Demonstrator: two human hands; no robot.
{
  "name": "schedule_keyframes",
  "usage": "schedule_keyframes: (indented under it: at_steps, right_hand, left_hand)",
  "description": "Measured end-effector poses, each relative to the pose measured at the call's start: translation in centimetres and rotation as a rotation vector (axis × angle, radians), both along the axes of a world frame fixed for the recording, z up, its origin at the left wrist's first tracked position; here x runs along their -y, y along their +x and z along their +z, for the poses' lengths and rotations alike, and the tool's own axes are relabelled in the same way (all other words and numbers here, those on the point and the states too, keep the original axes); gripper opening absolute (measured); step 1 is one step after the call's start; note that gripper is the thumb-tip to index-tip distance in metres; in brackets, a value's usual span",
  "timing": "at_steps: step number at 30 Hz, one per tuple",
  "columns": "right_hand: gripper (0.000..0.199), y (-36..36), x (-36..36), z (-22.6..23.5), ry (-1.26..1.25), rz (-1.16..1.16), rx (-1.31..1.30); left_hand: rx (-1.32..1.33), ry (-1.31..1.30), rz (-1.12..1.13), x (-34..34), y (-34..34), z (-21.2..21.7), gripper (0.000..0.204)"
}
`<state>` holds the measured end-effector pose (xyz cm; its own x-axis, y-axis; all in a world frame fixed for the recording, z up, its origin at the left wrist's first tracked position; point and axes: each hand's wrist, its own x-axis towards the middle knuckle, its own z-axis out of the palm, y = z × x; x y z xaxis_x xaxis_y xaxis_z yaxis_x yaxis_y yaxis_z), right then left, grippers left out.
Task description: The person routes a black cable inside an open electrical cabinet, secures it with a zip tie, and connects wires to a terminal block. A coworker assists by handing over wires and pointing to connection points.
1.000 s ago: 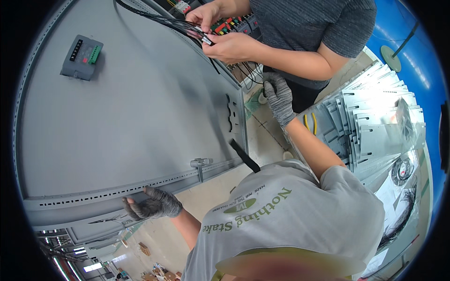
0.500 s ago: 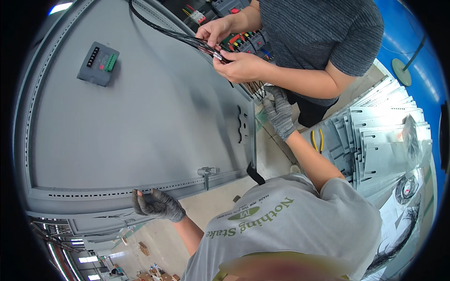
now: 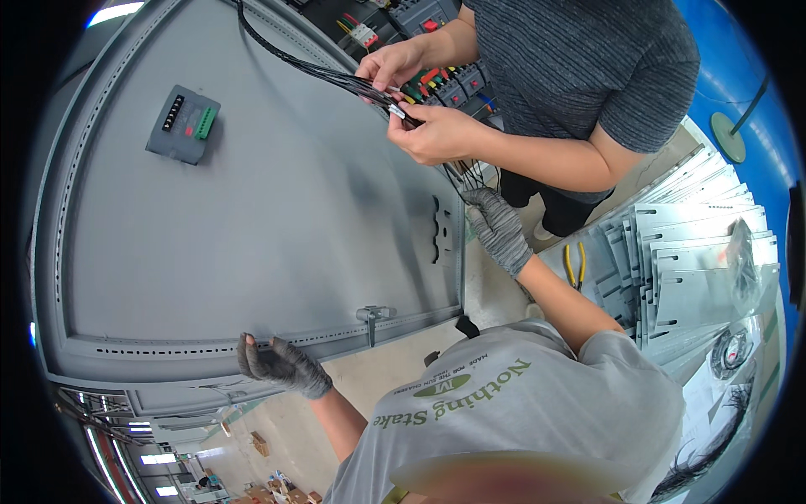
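My left hand [image 3: 285, 367], in a grey glove with bare fingertips, is at the lower edge of the grey cabinet door [image 3: 277, 227]. Its fingers are apart and loosely bent, with nothing in them. My right hand [image 3: 499, 231], gloved alike, is closed around the loose lower ends of thin black wires [image 3: 472, 178]. These come down from a black wire bundle [image 3: 323, 76] that runs from the top of the door. A co-worker's two bare hands [image 3: 432, 133] hold that bundle further up, by a small white piece [image 3: 396, 111].
A grey module with a green terminal strip [image 3: 183, 126] is on the door, and a metal latch [image 3: 372, 315] is at its lower edge. Behind the co-worker's hands are breakers [image 3: 449, 92]. At right lie yellow-handled pliers [image 3: 575, 265], stacked metal plates [image 3: 705, 252] and a wire coil [image 3: 732, 351].
My right hand has moved down slightly with the wire ends, away from the co-worker's hands. The view has shifted a little; my left hand stays by the door edge.
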<state>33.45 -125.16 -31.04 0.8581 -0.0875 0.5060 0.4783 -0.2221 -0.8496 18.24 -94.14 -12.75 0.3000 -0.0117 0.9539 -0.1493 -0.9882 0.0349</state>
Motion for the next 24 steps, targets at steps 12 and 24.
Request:
schedule_keyframes:
  at_steps: [12,24]
  right_hand:
    - [0.035,0.2,-0.1,0.8,0.122,-0.021,-0.019]
    - [0.038,-0.2,1.9,1.7,-0.124,-0.044,0.036]
  left_hand:
    - [-0.279,0.009,-0.13,0.6,5.4,-0.1,0.032]
    - [-0.361,0.063,-0.104,0.2,7.3,-0.3,0.029]
